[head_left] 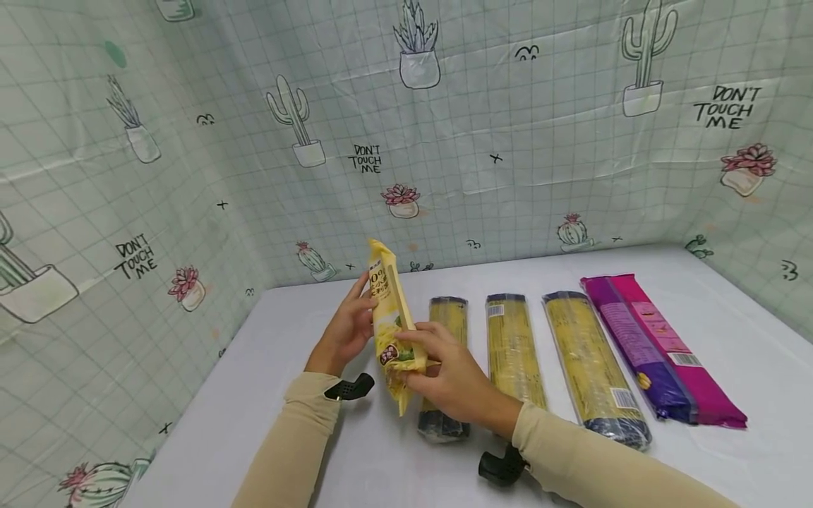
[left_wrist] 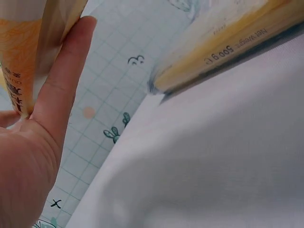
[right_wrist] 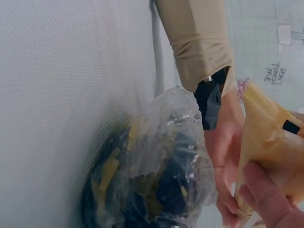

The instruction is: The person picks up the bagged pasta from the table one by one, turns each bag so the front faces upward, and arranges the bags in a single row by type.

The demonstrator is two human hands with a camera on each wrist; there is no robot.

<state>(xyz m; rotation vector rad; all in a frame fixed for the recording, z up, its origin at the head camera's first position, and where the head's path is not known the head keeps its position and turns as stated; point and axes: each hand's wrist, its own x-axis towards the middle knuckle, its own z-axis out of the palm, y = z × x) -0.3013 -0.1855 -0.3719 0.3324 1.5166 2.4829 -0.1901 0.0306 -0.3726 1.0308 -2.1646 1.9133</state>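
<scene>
Both hands hold a yellow pasta packet above the white table, its long side tilted upward. My left hand grips its left side, and the left wrist view shows the thumb lying along the packet. Lower down, my right hand pinches the packet near its bottom end, with the thumb on the wrapper in the right wrist view. Right behind the right hand lies a clear-wrapped spaghetti pack with dark blue ends, partly hidden by that hand.
Two more spaghetti packs, one in the middle and one farther right, lie side by side on the white table. Beyond them is a pink and purple packet. A cactus-printed cloth hangs behind and at the left.
</scene>
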